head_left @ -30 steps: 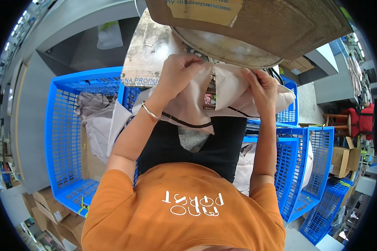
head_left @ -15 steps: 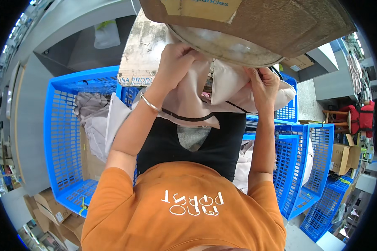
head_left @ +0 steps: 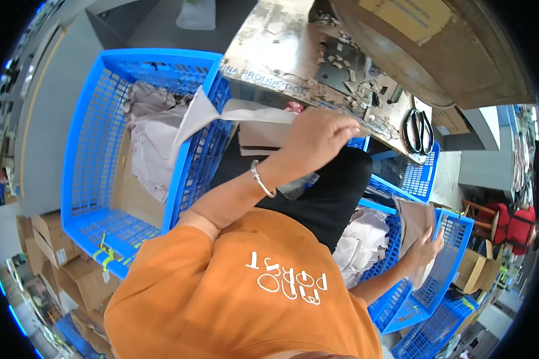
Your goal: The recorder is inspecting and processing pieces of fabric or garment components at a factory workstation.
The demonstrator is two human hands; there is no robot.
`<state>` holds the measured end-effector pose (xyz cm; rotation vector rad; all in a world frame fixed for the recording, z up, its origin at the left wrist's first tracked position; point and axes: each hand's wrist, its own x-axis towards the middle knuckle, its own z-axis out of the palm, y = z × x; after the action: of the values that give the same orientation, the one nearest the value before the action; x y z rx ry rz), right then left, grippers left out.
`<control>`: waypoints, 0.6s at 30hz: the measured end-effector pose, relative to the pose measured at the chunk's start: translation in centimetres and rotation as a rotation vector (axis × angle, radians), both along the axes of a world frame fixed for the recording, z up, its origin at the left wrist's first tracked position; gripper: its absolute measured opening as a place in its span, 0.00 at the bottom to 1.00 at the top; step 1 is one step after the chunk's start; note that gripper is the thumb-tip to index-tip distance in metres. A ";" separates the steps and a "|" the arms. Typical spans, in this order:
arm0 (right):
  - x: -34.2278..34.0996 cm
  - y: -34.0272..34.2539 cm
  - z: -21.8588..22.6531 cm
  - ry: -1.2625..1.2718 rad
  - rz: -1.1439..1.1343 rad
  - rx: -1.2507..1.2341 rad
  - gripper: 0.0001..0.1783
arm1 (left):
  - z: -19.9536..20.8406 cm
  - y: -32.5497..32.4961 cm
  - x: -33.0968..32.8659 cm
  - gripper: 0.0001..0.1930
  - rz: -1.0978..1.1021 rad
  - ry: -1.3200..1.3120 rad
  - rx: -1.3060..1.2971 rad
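My right hand (head_left: pixel 424 251) reaches out to the right, its fingers closed around a beige fabric piece (head_left: pixel 414 218) above a blue plastic basket (head_left: pixel 458 230). My left hand (head_left: pixel 317 139), with a bangle at its wrist, hovers over my lap by the worktable's front edge. Its fingers are drawn together; what they hold, if anything, is hidden. Pale fabric (head_left: pixel 254 112) runs from behind this hand towards the left basket's rim. Below it lies a beige panel with a dark stripe (head_left: pixel 260 137).
A large blue basket (head_left: pixel 215 63) on the left holds crumpled light fabric (head_left: pixel 156 131). Black-handled scissors (head_left: pixel 418 131) and many scraps lie on the worn worktable (head_left: pixel 269 45). A brown machine cover (head_left: pixel 437 54) overhangs it. More pale fabric (head_left: pixel 365 239) sits beside my right thigh.
Both hands were working fabric under the machine; now my right hand has carried a piece right, over a basket. My left hand has drawn back towards me. The view has turned, exposing tabletop scraps and scissors.
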<state>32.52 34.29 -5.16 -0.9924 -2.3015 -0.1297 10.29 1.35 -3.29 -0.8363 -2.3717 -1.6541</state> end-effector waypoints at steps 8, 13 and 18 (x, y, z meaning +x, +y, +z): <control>-3.5 -14.8 -4.4 0.017 0.847 0.060 0.14 | -1.4 3.4 5.1 0.07 -0.154 0.188 -0.088; -8.8 -24.0 -5.6 -0.334 1.138 0.355 0.25 | -1.1 3.6 9.0 0.07 -0.346 0.215 0.036; -11.8 -22.1 -3.2 -0.380 1.178 0.117 0.23 | -0.6 -0.3 10.4 0.12 -0.039 0.241 0.201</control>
<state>20.70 12.15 -8.36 0.5794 -2.7901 0.0491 20.67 1.06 -3.86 -0.9863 -2.0051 -1.6658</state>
